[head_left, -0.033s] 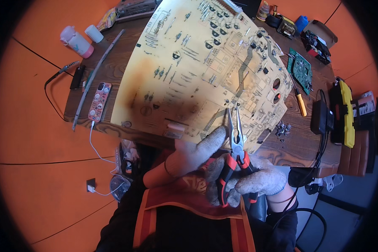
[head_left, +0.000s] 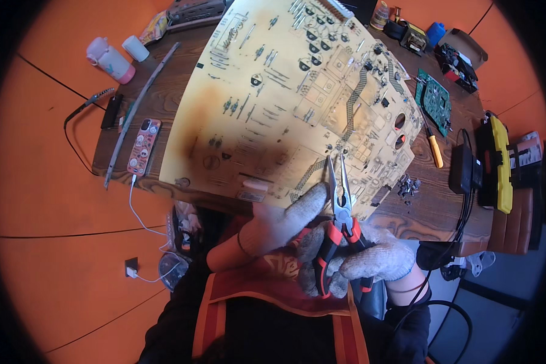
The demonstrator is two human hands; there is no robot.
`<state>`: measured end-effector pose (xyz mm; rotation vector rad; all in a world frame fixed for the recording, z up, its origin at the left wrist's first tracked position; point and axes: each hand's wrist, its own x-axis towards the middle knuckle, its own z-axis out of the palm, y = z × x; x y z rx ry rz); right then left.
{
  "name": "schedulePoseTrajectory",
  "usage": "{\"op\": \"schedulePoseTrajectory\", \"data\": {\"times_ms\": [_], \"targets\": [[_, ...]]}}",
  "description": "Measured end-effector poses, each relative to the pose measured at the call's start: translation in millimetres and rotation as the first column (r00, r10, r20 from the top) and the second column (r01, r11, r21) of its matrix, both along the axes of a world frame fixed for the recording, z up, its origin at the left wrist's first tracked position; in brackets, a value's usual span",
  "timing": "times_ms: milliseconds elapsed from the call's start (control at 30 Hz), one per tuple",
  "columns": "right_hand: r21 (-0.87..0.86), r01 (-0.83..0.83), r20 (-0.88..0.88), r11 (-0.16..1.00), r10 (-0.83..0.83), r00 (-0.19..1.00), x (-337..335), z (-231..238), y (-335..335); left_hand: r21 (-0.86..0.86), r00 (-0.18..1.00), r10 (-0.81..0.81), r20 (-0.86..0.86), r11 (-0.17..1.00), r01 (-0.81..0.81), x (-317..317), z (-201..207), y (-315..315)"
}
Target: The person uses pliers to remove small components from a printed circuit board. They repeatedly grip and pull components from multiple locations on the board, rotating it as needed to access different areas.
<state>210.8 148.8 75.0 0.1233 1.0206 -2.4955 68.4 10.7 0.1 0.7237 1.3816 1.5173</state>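
A large tan circuit board point(head_left: 272, 130) lies on the wooden table point(head_left: 418, 218), its near edge toward the person and its left edge slanting up and away. The gloved right hand point(head_left: 370, 261) is just off the board's near edge, its fingers wrapped around the handles of the long-nose pliers point(head_left: 342, 209). The plier jaws stand apart, both tips over the board's near part; whether they touch it cannot be told. The gloved left hand point(head_left: 279, 221) is at the board's near edge, one digit stretched over it beside the pliers; the rest are hidden, so I cannot tell whether they grip.

Left of the board a narrow strip of wood separates it from a phone point(head_left: 144, 147), with a long grey strip point(head_left: 137, 115) farther out, and the wood there widens toward the board's far end. Right of the board, small dark parts point(head_left: 409, 185) are heaped near its edge, a yellow-handled screwdriver point(head_left: 435, 151) lies just beside it and a green circuit board point(head_left: 434, 102) farther up; below the heap, bare wood runs out to the right of the board's near corner
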Motion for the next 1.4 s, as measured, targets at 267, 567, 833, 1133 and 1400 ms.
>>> {"op": "schedulePoseTrajectory", "data": {"times_ms": [267,567,833,1133,1400], "targets": [[-0.056,-0.032,-0.088,0.998,0.027,0.996,2,-10,5,0.187,0.995,0.077,-0.063,0.980,-0.064,3,-1,-2],[0.000,-0.125,-0.052,0.992,0.125,0.991,5,-16,23,0.236,0.926,0.171,-0.336,0.967,-0.092,0,28,-6],[-0.016,-0.099,0.078,0.995,0.100,0.992,7,-14,27,0.397,0.752,0.288,-0.592,0.917,-0.038,-2,11,-8],[-0.109,-0.113,0.045,0.988,0.118,0.992,6,-16,28,0.475,0.995,0.091,-0.047,0.878,-0.058,5,3,-8],[-0.127,-0.094,0.000,0.988,0.094,0.996,9,-24,22,0.315,0.937,0.188,-0.293,0.945,-0.091,-1,11,-8]]}}
